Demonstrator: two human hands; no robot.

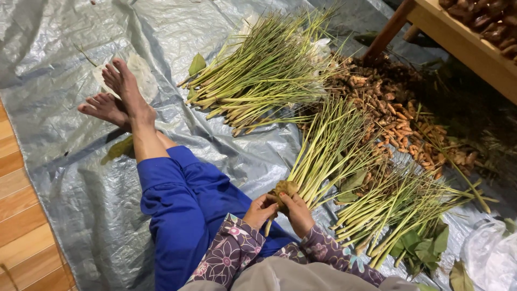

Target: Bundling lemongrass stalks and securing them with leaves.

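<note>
A wide sheet of silvery-grey plastic tarpaulin is spread over an orange-brown wooden plank floor, and a person is seated on it with legs in blue trousers stretched out and bare feet crossed. A small bunch of long green stalks with brownish root ends is held just above the lap. The left hand is curled closed around the root end from the near side, and the right hand is wrapped shut on the same end from the other side, thumbs meeting on top. The stalk tips fan away toward the far side.

A larger pile of loose green stalks lies beyond the feet, another heap of stalks with broad leaves lies just beside the right hand, and a mound of knobbly brown-orange rhizomes is spread behind them, under a pale wooden bench.

For a tidy bunch, the root ends would best be kept level and pressed firmly together, so that no stalk slips out.
</note>
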